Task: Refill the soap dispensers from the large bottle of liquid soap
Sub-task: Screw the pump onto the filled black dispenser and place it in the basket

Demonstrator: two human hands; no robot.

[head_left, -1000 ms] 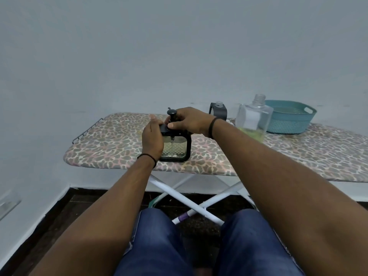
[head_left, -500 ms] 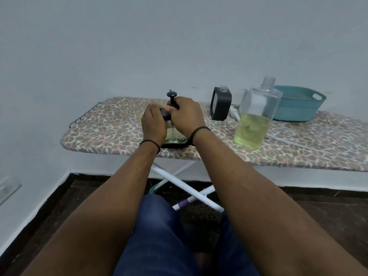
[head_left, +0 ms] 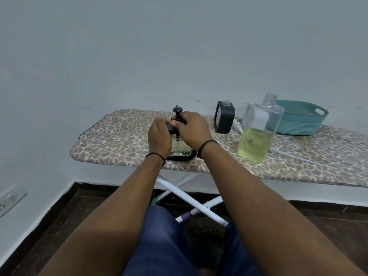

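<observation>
A black-framed soap dispenser (head_left: 180, 150) with textured clear glass stands near the front edge of the ironing board (head_left: 123, 136). My left hand (head_left: 159, 139) grips its left side. My right hand (head_left: 192, 129) curls round its black pump top (head_left: 177, 111), whose knob sticks up above my fingers. A second black dispenser (head_left: 224, 117) stands behind to the right, with no pump on its neck. The large clear bottle (head_left: 258, 134), uncapped and about half full of yellow-green soap, stands right of my hands.
A teal plastic basket (head_left: 298, 122) sits at the back right of the board. A white pump with a long thin tube (head_left: 298, 157) lies beside the large bottle. The board's white crossed legs (head_left: 191, 200) stand in front of my knees.
The view has lifted, so the board sits lower in frame. My right hand has come round from over the pump top to grip it from the right. The dispenser stays in place.
</observation>
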